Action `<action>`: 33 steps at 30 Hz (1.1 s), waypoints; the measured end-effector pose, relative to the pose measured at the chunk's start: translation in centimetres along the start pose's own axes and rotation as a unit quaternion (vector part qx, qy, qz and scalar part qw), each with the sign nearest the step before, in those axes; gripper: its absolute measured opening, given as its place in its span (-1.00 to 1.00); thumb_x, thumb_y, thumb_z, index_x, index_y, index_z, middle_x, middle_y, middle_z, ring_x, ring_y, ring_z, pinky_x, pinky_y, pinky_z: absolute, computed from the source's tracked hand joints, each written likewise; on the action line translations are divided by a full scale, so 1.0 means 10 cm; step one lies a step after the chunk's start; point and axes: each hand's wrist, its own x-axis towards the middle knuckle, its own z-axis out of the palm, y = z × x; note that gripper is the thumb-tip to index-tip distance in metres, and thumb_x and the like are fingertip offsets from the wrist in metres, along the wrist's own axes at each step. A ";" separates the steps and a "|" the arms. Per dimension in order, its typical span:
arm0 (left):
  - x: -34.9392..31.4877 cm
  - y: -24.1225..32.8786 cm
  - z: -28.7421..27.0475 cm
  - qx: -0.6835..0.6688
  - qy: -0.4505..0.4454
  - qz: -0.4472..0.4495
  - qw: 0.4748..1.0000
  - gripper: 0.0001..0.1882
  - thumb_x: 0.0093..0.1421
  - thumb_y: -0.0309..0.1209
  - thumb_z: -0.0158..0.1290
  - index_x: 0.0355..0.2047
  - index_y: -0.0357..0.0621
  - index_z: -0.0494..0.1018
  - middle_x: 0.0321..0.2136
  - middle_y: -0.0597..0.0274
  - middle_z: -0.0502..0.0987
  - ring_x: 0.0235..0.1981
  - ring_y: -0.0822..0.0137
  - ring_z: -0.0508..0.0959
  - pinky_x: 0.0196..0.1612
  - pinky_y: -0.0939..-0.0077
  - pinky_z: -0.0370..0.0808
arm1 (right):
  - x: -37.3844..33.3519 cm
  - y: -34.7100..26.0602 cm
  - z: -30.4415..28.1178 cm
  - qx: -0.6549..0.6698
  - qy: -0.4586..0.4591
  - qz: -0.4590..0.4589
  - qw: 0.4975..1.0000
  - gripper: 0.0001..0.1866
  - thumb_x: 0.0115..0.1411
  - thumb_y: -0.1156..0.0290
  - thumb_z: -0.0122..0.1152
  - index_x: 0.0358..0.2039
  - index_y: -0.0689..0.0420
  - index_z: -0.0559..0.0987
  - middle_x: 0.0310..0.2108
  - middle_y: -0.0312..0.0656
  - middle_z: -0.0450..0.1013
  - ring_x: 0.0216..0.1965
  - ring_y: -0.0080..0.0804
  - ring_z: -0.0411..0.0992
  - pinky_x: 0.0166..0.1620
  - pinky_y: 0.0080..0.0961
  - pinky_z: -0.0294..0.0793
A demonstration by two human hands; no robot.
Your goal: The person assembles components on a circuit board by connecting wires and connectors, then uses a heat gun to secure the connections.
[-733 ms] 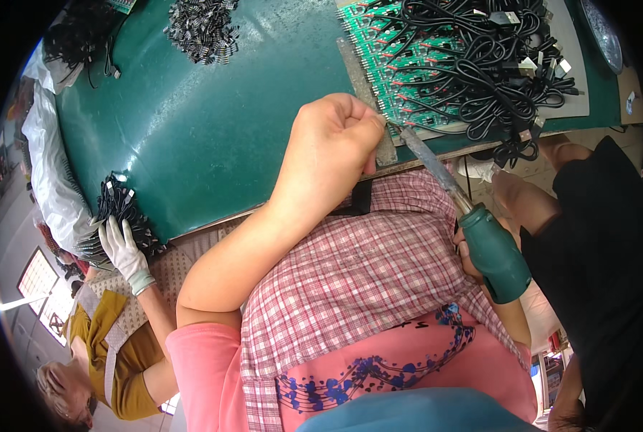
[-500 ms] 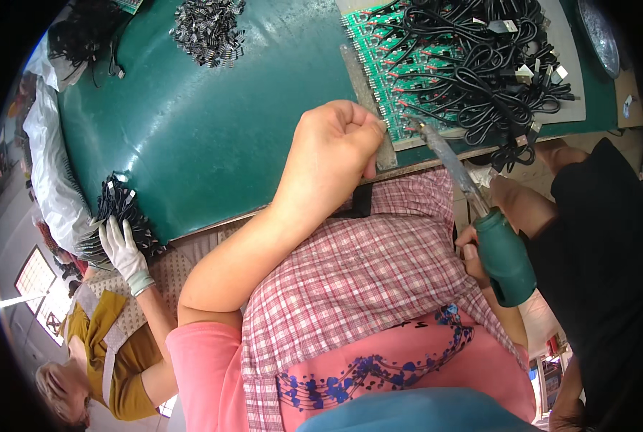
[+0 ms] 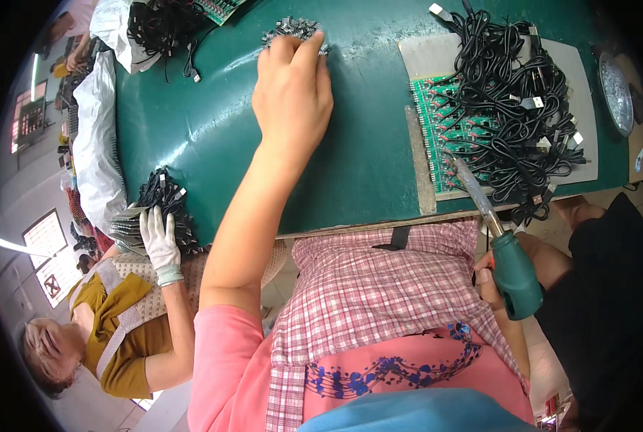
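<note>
Before you: green-topped bench, wooden front edge; bright windows beyond its left end.

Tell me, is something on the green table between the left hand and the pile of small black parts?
No. The left hand already rests on the pile of small black parts, fingertips touching it; nothing visible lies between them.

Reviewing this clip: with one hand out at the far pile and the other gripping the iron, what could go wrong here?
The left hand reaches to the small dark parts, so eyes may leave the soldering iron in the right hand. Its tip lies near the black cables over the green circuit boards, possibly scorching them.
</note>
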 end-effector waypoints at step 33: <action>-0.79 0.99 -0.44 -0.540 -0.287 -0.155 0.776 -0.90 0.21 -0.65 -0.03 -0.26 -0.30 0.42 -0.40 0.15 0.53 -0.38 0.39 0.55 -0.29 0.53 0.49 | 0.61 -0.56 0.43 0.361 0.094 0.010 0.928 -0.77 0.05 0.59 0.25 -0.23 0.23 0.53 -0.28 -0.19 0.49 -0.31 -0.44 0.48 -0.24 -0.51 0.46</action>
